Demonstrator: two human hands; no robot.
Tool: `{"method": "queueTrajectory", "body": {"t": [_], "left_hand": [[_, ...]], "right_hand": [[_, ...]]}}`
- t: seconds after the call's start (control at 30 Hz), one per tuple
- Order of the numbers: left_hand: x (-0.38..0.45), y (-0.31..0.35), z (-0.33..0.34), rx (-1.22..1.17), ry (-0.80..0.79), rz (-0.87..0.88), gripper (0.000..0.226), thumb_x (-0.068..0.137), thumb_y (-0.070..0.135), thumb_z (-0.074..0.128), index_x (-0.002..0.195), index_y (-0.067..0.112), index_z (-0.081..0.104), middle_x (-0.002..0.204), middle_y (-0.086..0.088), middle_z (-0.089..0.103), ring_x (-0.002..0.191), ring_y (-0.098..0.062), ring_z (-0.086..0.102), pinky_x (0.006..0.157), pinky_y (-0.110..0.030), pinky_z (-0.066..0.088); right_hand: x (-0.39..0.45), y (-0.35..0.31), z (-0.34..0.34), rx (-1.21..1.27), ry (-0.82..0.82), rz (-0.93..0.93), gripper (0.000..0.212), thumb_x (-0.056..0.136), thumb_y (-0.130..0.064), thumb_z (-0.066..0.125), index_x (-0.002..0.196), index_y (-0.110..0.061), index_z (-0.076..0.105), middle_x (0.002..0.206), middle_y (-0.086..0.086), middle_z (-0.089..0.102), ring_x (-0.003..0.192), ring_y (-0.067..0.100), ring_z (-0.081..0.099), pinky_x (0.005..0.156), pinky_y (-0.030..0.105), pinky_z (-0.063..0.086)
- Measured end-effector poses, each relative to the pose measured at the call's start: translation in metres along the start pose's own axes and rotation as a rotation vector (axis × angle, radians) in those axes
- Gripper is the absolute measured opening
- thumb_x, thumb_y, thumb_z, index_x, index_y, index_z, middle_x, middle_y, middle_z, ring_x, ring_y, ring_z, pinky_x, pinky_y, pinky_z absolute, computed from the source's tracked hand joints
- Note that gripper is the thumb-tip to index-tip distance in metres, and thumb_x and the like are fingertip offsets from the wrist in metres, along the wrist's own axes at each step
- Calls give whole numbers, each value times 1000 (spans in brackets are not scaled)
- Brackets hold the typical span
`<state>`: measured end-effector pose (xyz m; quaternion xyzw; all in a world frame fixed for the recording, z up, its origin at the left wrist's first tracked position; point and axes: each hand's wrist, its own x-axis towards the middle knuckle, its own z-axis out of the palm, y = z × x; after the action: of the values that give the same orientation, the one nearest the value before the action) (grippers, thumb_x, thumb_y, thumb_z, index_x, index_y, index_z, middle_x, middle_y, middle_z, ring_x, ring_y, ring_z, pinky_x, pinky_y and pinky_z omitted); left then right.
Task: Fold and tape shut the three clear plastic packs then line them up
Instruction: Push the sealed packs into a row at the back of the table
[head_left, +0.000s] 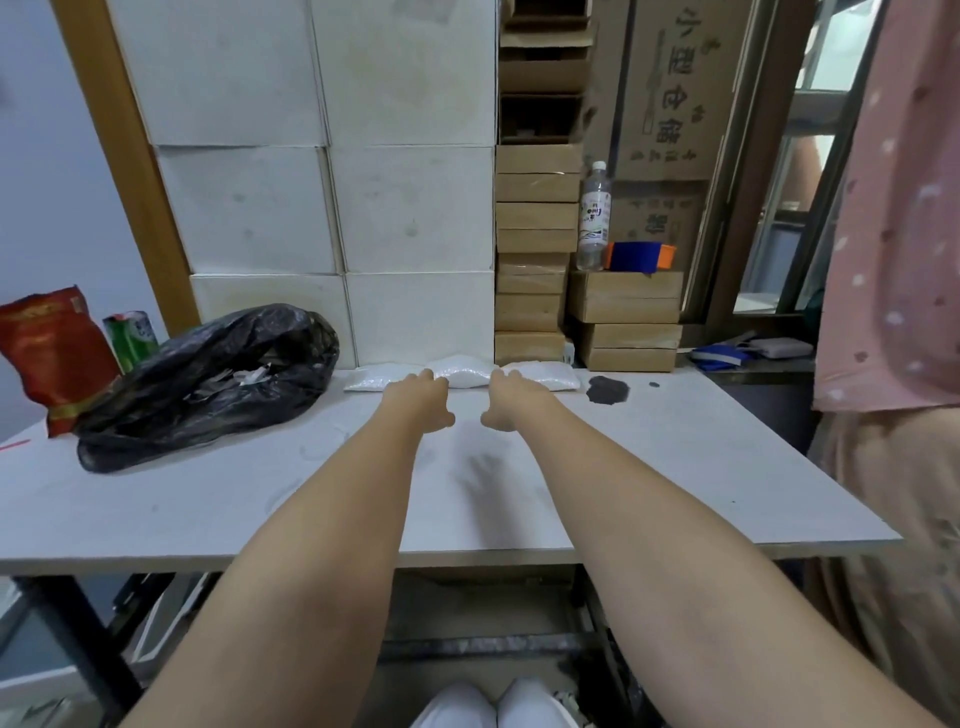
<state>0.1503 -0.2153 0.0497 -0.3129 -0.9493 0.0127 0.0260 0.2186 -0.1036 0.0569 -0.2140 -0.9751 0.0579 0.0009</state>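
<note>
Three clear plastic packs of white granules lie side by side along the far edge of the white table, against the wall of boxes: a left pack, a middle pack and a right pack. Both my arms reach far forward. My left hand has straight fingers touching the seam between the left and middle packs. My right hand has fingers at the seam between the middle and right packs. Neither hand grips anything, and the fingertips are partly hidden.
A black rubbish bag lies at the left with a red snack bag and a green can behind it. A tape dispenser and water bottle stand on brown boxes at back right. A person in pink stands at right.
</note>
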Motion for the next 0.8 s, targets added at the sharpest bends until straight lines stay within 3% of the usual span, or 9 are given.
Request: {"method": "queueTrajectory", "body": {"t": [0.07, 0.13, 0.27, 0.43, 0.6, 0.8], "left_hand": [[-3, -13, -4, -17, -119, -60, 61, 86, 37, 60, 137, 11, 40, 139, -7, 38, 121, -28, 47, 92, -36, 42], [-9, -30, -12, 33, -252, -129, 78, 79, 48, 66, 142, 13, 35, 145, -4, 36, 125, -26, 47, 98, -35, 43], [-23, -74, -17, 163, -483, -259, 102, 68, 64, 69, 147, 16, 26, 148, -3, 38, 130, -25, 45, 105, -36, 40], [-37, -121, 7, 83, -541, -313, 119, 59, 67, 73, 150, 16, 15, 151, -4, 33, 127, -25, 48, 101, -39, 44], [-46, -144, 24, -26, -632, -382, 97, 65, 52, 78, 139, 4, 37, 137, -9, 50, 109, -24, 59, 86, -35, 51], [-38, -160, 43, -237, -573, -359, 95, 62, 37, 85, 136, 1, 39, 116, -15, 63, 101, -30, 66, 88, -40, 56]], "right_hand": [[-2, -13, -2, 43, -125, -29, 59, 86, -32, 62, 132, -6, 36, 129, 8, 48, 114, 26, 54, 75, 31, 43], [1, -27, 0, 183, -265, -64, 83, 75, -41, 73, 138, -9, 31, 126, 7, 54, 109, 25, 60, 86, 35, 52], [4, -60, 16, 260, -498, -162, 112, 54, -46, 85, 143, -28, 19, 128, 12, 56, 103, 26, 64, 90, 46, 54], [9, -97, 46, 55, -495, -296, 108, 57, -51, 83, 142, -24, 23, 133, 10, 50, 104, 27, 62, 94, 45, 50], [23, -121, 66, 2, -473, -356, 97, 64, -42, 81, 141, -20, 27, 133, 11, 46, 101, 26, 63, 92, 43, 52], [41, -144, 79, -53, -391, -395, 94, 72, -40, 76, 144, -17, 22, 145, 11, 21, 119, 34, 47, 93, 45, 47]]}}
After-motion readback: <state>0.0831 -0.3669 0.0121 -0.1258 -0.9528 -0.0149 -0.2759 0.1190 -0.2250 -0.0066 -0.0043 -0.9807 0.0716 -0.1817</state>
